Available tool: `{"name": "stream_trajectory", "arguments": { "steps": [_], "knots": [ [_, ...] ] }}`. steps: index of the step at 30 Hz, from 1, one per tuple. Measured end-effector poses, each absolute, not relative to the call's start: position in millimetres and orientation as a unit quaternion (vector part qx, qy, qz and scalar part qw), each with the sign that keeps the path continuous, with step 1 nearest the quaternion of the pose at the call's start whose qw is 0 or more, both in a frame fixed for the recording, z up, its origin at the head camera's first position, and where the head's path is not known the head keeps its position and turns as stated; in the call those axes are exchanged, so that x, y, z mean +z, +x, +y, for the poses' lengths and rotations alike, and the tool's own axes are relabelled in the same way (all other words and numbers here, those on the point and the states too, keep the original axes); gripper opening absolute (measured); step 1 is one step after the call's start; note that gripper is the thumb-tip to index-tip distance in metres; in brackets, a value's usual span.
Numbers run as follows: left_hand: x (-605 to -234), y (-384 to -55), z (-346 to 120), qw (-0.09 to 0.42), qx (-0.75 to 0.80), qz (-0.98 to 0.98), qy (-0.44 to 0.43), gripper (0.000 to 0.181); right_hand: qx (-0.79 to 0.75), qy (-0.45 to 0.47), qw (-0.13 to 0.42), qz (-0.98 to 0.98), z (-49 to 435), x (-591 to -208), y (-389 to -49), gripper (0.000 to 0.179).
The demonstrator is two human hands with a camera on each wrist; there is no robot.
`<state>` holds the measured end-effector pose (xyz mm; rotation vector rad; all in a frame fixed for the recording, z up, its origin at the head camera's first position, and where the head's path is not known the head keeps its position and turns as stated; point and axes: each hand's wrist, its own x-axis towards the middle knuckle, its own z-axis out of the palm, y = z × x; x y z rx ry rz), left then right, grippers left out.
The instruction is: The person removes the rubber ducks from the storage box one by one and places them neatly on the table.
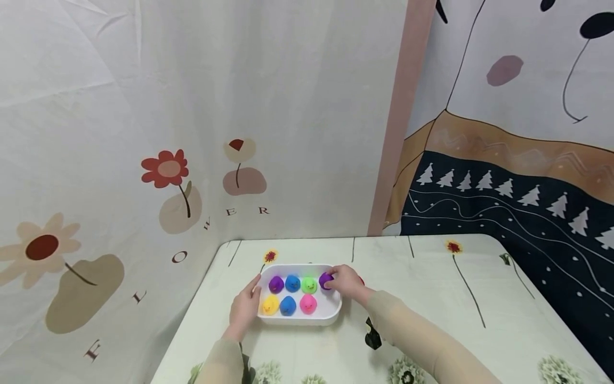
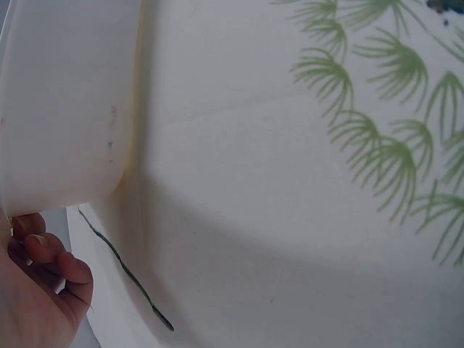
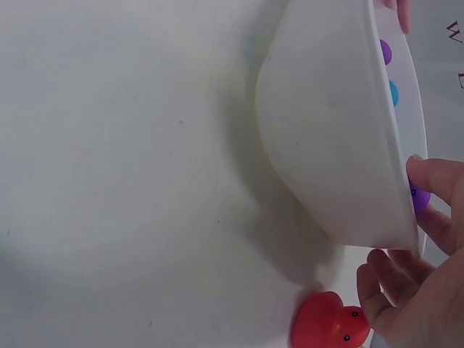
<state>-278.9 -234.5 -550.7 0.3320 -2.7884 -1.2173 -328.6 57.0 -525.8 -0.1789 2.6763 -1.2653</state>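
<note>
A white plastic tub (image 1: pixel 299 321) holds several small rubber ducks in two rows. At the back are a purple duck (image 1: pixel 276 285), a blue one (image 1: pixel 292 283) and a green one (image 1: pixel 309 285). The front row has a yellow duck (image 1: pixel 270 305), a second blue duck (image 1: pixel 288 306) and a pink duck (image 1: pixel 308 304). My left hand (image 1: pixel 244 309) holds the tub's left end, thumb at the rim, fingers curled outside. In the back right corner, my right hand (image 1: pixel 347 282) pinches another purple duck (image 3: pixel 420 199) between thumb and finger, inside the rim.
A red rubber duck (image 3: pixel 326 321) sits on the table outside the tub, just by my right hand's lower fingers. The table wears a flowered cloth (image 1: pixel 422 298). Printed curtains (image 1: pixel 307 106) hang close behind it and along its left side.
</note>
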Motion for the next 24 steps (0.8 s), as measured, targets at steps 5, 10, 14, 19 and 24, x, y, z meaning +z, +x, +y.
{"name": "stream_trajectory", "arguments": {
  "steps": [5, 10, 14, 19, 24],
  "knots": [
    [-549.6, -279.8, -234.7, 0.041, -0.391, -0.913, 0.107, 0.044, -0.428, -0.069, 0.084, 0.897, 60.8, -520.9, -327.0, 0.033],
    [-550.1, -279.4, -235.0, 0.042, -0.389, -0.914, 0.105, 0.044, -0.430, -0.078, 0.081, 0.896, 63.3, -520.6, -326.3, 0.033],
    [-550.6, -279.1, -234.9, 0.044, -0.389, -0.914, 0.104, 0.044, -0.432, -0.081, 0.080, 0.895, 65.0, -520.0, -326.3, 0.033],
    [-550.1, -279.3, -234.9, 0.046, -0.390, -0.914, 0.102, 0.044, -0.427, -0.091, 0.073, 0.897, 65.9, -518.1, -325.1, 0.032],
    [-549.8, -278.8, -235.3, 0.050, -0.388, -0.915, 0.101, 0.043, -0.420, -0.106, 0.069, 0.899, 67.1, -514.7, -323.2, 0.031]
  ]
}}
